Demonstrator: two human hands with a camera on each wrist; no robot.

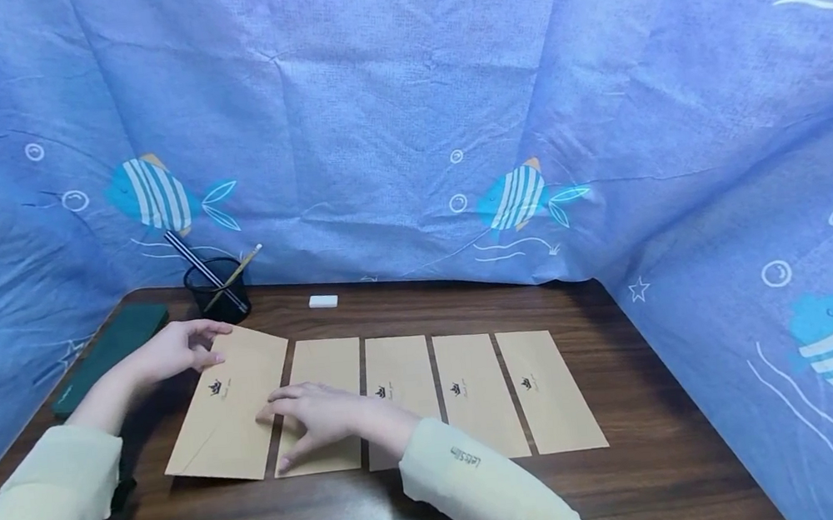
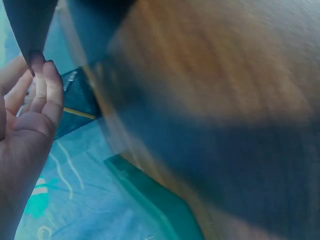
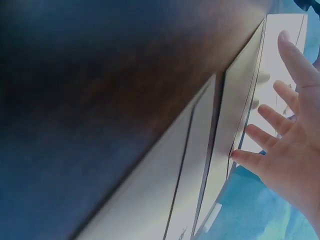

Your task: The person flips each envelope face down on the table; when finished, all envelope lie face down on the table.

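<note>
The left hand (image 1: pixel 182 349) pinches the upper left corner of a tan envelope (image 1: pixel 231 408) with a small black crown print; the envelope is tilted, its lower edge a little off the table. In the left wrist view that hand (image 2: pixel 35 110) has its fingertips at the envelope's dark corner (image 2: pixel 30 25). With fingers spread, the right hand (image 1: pixel 318 416) is over the second envelope (image 1: pixel 324 361), its fingertips near the first envelope's right edge. The right wrist view shows the right hand (image 3: pixel 295 130) with extended fingers; whether they touch paper cannot be told.
Three more envelopes (image 1: pixel 400 362), (image 1: pixel 472 363), (image 1: pixel 547 365) lie in a row to the right on the brown table (image 1: pixel 676 453). Behind are a white eraser (image 1: pixel 323 301) and a black mesh pen cup (image 1: pixel 219 300). A dark green case (image 1: pixel 109 356) lies at the left edge.
</note>
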